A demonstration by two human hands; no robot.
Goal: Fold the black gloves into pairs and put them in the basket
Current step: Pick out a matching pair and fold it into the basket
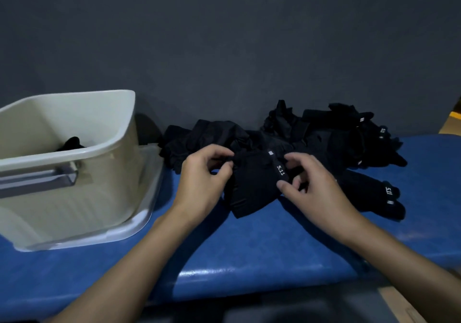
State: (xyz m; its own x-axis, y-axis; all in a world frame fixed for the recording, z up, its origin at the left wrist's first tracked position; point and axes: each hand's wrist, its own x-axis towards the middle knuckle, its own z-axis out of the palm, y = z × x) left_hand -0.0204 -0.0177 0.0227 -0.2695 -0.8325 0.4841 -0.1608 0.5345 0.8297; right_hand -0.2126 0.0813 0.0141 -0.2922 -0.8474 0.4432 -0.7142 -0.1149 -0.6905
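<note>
Left fingers (219, 153): curled, with thumb and forefinger pinching the left edge of a black glove (252, 190) at centre frame.
Right fingers (298, 160): curled over the glove's right edge, just beside its white "5.11" label, with the thumb below the label. Some fingertips are tucked behind dark cloth.
Left hand (202, 175): back of the hand faces the camera. The bare forearm runs down to the lower left and is cut off by the frame edge.
Right hand (314, 185): mirrors the left. Its forearm leaves the frame at lower right.
Glove: lies partly on the blue surface, with its upper edge lifted between the two hands. Whether it is one glove or two laid together cannot be told, black on black.
Pile of gloves (311, 135): heaped right of centre against the wall, touching the held glove. Single gloves blend together and cannot be counted.
Separate glove (374, 198): lies flat at the right, just beside the right hand, with a white label showing.
Basket (82, 188): cream plastic, upper left to mid left of the frame. Its left side is cut off, and a grey handle (37, 181) shows on the near wall.
Inside the basket: one dark bundle (72, 143) peeks above the near rim. The rest is hidden.
White tray (139, 225): sits under the basket, with only its right and front lip showing.
Blue surface (249, 255): padded and glossy, running across the lower frame.
Wall (224, 48): dark grey, filling the upper half.
</note>
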